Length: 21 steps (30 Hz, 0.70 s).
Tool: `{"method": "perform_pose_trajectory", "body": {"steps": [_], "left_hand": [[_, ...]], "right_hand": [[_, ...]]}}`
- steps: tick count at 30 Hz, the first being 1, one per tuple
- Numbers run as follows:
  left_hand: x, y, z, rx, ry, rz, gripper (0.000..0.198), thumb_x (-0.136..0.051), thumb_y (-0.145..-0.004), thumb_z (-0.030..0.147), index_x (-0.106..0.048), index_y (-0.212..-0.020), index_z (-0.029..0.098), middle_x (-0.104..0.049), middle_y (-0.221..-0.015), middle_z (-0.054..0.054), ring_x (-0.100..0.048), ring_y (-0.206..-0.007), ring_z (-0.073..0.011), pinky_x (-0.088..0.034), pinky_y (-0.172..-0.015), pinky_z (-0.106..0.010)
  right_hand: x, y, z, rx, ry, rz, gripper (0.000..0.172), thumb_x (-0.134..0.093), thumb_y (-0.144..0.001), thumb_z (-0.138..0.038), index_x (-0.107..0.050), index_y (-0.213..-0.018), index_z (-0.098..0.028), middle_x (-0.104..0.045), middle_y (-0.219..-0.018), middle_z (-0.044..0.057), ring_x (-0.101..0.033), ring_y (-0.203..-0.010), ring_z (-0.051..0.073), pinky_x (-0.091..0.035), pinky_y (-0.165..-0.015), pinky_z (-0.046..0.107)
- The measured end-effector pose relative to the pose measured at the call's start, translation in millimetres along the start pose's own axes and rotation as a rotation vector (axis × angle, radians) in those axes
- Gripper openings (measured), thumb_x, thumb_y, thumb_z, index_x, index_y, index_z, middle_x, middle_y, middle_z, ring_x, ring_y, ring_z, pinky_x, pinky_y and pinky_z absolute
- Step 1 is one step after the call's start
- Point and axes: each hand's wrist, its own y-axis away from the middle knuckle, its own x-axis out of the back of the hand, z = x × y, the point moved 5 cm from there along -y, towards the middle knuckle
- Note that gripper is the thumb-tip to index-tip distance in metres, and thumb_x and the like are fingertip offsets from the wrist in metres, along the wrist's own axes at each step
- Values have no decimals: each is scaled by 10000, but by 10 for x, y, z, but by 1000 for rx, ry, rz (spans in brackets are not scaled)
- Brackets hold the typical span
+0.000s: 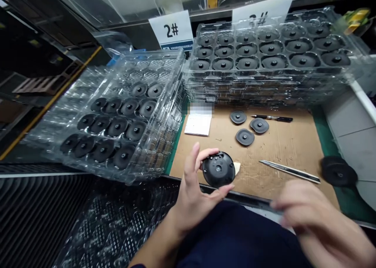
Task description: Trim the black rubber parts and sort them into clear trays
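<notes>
Left hand [192, 195] clamps disc [217, 169] by its rim, right hand [319, 221] blurred below-right, grip can't tell; best keep a rim-only hold, clear of blade [289, 171] right of it.

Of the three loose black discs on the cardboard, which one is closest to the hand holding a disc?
The front disc, nearest the left hand with its held disc; the other two discs lie farther back, beside the pen.
</notes>
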Motion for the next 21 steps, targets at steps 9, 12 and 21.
{"method": "perform_pose_trajectory", "body": {"steps": [9,12,21], "left_hand": [[-174,81,18,239,194,-154,967,-812,-615,297,-257,-1407,288,-564,-1241,-94,-527,-1137,-245,-382,-1004,-384],[-385,195,-82,604,568,-259,594,-736,-683,431,-536,-1201,222,-650,-1056,-87,-619,-952,-213,-484,-799,-297],[-684,-143,-303,749,570,-178,211,-635,-803,345,-675,-765,141,-656,-660,-42,-574,-580,-105,-417,-528,-192]], "right_hand": [[-276,-135,218,109,68,-92,413,-576,-860,-188,-515,-1267,-228,-574,-1078,69,-524,-969,177,-412,-836,318],[-269,-224,236,126,38,-29,184,-520,-899,-241,-636,-1038,-205,-603,-846,42,-523,-772,149,-401,-717,291],[-413,-124,693,-185,-156,200,496,-358,-902,-559,-651,-759,-185,-565,-575,22,-560,-539,140,-424,-535,217]]}}
